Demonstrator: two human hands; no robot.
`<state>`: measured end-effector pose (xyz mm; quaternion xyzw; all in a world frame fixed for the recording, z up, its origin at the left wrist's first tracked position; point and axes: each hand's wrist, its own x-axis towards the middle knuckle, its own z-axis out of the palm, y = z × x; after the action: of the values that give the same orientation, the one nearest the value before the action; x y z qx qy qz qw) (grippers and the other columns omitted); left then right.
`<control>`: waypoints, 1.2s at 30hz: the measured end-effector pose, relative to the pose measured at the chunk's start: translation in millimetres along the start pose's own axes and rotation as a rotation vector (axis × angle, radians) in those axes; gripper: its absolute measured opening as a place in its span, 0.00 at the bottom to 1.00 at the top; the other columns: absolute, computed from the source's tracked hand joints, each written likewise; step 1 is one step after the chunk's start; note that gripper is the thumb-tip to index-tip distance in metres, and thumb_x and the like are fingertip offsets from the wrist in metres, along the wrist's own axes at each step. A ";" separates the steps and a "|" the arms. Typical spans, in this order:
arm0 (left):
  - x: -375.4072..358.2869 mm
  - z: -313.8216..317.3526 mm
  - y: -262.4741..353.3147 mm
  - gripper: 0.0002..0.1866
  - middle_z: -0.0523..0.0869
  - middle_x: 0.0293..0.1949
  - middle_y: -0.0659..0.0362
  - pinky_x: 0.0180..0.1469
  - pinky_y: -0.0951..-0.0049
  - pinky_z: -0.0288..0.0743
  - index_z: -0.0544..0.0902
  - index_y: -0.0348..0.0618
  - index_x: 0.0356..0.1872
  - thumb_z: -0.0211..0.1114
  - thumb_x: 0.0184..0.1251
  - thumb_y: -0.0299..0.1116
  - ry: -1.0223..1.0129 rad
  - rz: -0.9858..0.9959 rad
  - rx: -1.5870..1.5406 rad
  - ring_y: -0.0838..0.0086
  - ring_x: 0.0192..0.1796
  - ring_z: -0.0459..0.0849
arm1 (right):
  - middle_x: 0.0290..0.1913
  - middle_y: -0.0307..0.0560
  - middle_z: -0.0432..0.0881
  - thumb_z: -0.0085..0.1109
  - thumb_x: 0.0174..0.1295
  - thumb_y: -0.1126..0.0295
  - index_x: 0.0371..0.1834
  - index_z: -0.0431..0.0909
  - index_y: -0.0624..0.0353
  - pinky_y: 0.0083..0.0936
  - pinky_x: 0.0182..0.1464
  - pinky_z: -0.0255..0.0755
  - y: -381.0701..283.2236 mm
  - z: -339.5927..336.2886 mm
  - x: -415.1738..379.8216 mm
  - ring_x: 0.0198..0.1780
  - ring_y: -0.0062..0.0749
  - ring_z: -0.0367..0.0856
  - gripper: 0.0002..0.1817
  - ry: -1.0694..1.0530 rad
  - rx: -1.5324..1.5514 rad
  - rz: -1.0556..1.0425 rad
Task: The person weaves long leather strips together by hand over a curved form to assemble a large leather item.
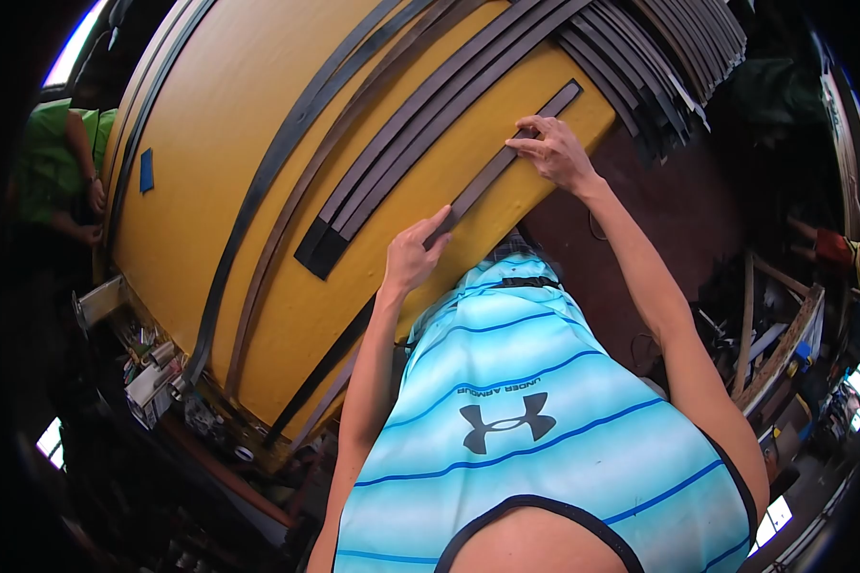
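Note:
A narrow dark strip [481, 183] lies slantwise along the near edge of the yellow table [373, 250]. My left hand [417, 250] is on its lower part, thumb and fingers closed around the strip's sides. Further up the same strip, my right hand [552, 151] pinches it between thumb and fingers, the other fingers curled. The strip's far end reaches past my right hand towards the table corner. Beside it, several grey-brown strips with black ends [392, 162] lie side by side.
Long black [268, 172] and brown straps [291, 205] curve across the table. A strip bundle [683, 43] hangs over the far right edge. A small blue piece [146, 170] lies near a person in green [53, 143] at left. Tools [158, 368] clutter the lower left.

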<state>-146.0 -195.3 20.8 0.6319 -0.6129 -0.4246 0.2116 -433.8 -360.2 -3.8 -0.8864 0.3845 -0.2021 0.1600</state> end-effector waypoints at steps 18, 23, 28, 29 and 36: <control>-0.6 -2.6 4.7 0.27 0.90 0.52 0.51 0.54 0.67 0.81 0.80 0.55 0.68 0.70 0.67 0.33 -0.026 -0.020 0.011 0.62 0.48 0.90 | 0.48 0.40 0.81 0.69 0.60 0.68 0.45 0.89 0.46 0.35 0.58 0.71 -17.4 3.4 2.7 0.52 0.38 0.78 0.11 -0.037 0.072 -0.037; 0.5 -3.0 3.4 0.26 0.90 0.50 0.52 0.52 0.67 0.81 0.80 0.55 0.67 0.70 0.67 0.33 -0.044 -0.033 0.027 0.62 0.46 0.90 | 0.47 0.40 0.81 0.68 0.61 0.67 0.45 0.89 0.47 0.34 0.58 0.71 -17.4 3.6 2.1 0.51 0.38 0.78 0.09 -0.011 0.054 -0.063; 0.0 0.0 0.8 0.25 0.89 0.47 0.53 0.51 0.64 0.80 0.80 0.57 0.67 0.68 0.67 0.36 0.005 0.034 0.027 0.58 0.47 0.88 | 0.49 0.41 0.80 0.70 0.59 0.65 0.46 0.88 0.47 0.34 0.59 0.70 -25.0 6.1 -1.7 0.52 0.39 0.78 0.12 -0.023 0.060 -0.109; -0.3 0.4 0.1 0.25 0.89 0.47 0.53 0.51 0.64 0.80 0.80 0.57 0.67 0.68 0.67 0.36 0.005 0.033 0.028 0.58 0.47 0.88 | 0.49 0.41 0.80 0.70 0.59 0.65 0.46 0.88 0.47 0.34 0.59 0.70 -27.3 7.6 -2.0 0.52 0.39 0.78 0.12 -0.023 0.061 -0.109; 0.6 -0.5 3.4 0.25 0.89 0.44 0.53 0.49 0.64 0.80 0.81 0.55 0.66 0.68 0.66 0.36 -0.002 0.014 0.035 0.57 0.46 0.88 | 0.49 0.41 0.79 0.71 0.58 0.64 0.46 0.87 0.48 0.36 0.61 0.68 -34.3 12.5 -2.0 0.53 0.38 0.76 0.12 -0.031 0.072 -0.103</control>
<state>-147.7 -196.5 23.5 0.6308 -0.6249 -0.4130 0.2027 -407.9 -334.8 -0.1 -0.9017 0.3283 -0.2101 0.1872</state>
